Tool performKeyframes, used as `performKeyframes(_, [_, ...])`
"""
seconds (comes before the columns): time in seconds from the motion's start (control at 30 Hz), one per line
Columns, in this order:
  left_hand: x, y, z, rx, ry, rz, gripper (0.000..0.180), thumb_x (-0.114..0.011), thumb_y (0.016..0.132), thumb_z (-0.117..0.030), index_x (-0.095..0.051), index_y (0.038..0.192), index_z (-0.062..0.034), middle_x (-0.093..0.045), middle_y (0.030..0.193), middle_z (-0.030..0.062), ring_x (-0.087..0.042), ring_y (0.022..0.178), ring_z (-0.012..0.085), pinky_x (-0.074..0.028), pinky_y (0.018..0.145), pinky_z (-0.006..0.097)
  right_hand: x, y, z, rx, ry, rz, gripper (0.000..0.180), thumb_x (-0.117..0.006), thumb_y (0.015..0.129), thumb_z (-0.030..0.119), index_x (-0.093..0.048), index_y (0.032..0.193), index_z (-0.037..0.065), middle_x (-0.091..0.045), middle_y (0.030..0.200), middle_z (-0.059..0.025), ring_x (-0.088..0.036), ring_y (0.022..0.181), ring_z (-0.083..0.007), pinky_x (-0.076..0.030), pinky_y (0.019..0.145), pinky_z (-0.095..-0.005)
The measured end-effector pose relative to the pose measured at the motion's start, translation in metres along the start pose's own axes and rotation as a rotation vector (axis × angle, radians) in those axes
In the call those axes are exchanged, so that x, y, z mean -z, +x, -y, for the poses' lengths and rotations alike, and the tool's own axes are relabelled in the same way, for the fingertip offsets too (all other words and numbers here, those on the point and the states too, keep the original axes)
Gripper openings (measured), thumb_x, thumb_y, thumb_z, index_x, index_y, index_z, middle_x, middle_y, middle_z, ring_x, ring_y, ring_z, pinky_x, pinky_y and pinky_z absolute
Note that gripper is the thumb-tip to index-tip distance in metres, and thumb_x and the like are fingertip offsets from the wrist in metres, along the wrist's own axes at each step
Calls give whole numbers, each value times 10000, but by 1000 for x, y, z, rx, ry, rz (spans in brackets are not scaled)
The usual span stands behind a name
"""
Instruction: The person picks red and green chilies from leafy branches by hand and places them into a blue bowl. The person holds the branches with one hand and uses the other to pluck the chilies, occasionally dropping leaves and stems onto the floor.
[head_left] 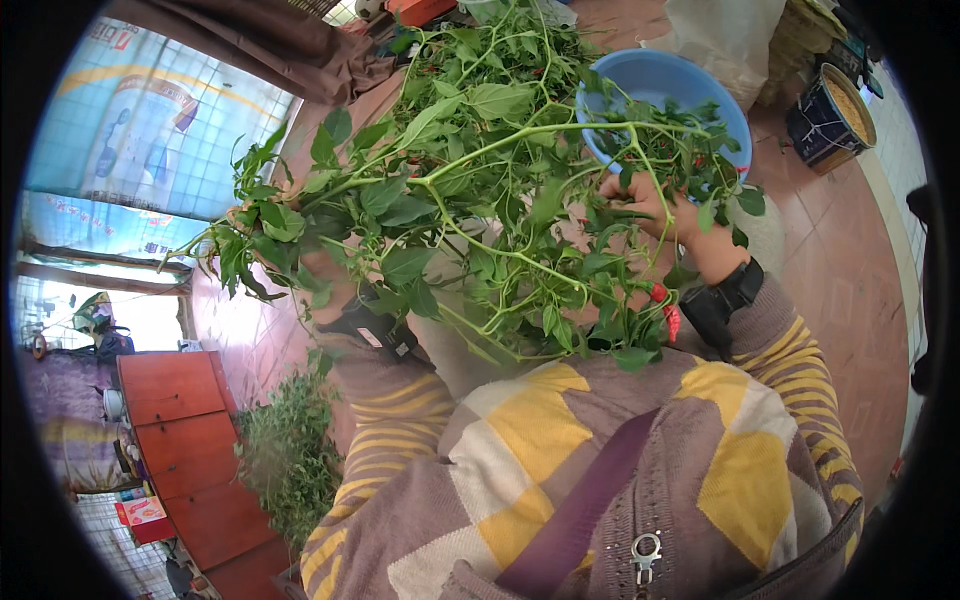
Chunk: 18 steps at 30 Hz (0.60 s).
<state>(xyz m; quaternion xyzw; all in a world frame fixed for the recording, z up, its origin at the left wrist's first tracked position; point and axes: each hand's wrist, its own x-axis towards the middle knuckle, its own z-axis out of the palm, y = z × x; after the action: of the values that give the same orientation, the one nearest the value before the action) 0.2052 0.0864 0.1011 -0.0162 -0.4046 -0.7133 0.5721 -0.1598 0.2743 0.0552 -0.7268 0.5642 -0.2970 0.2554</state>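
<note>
At the far left lies a heap of cut green plants [290, 460] on the tiled floor [840, 260], beside a red wooden cabinet [185, 440]. The left hand [335, 275] is mostly hidden behind leaves; it seems to support the leafy pepper branch [470, 190] from below, but I cannot tell whether its grip is closed on the stem. The branch is held up in front of the chest, spreading across the middle of the view. It looks light, springy and floppy at the tips, with thin stems likely to snap if bent hard; the thicker main stem is the sounder place to take hold. Small red peppers [660, 295] hang near the right wrist. The right hand [645, 205] has its fingers pinched in among the twigs. Behind it, the blue plastic basin [665, 85] sits on the floor.
</note>
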Motion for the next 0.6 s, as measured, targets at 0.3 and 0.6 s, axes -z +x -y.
performKeyframes(0.3, [-1, 4, 10, 25, -13, 26, 467, -433, 916, -379, -417, 1253, -56, -522, 1146, 105, -520, 1052, 211, -436, 932, 381, -28, 25, 23, -148, 1484, 172, 320, -594, 827, 198, -540, 1103, 46, -572, 995, -66, -549, 808, -85, -432, 626, -251])
performKeyframes(0.6, [4, -18, 18, 82, 199, -320, 457, -381, 933, -377, -416, 1265, -64, -510, 1202, 103, -503, 1083, 222, -436, 916, 360, -60, 55, 58, 153, 808, -271, 347, -567, 839, 104, -512, 1174, 31, -615, 1007, -58, -576, 881, -152, -475, 762, -290])
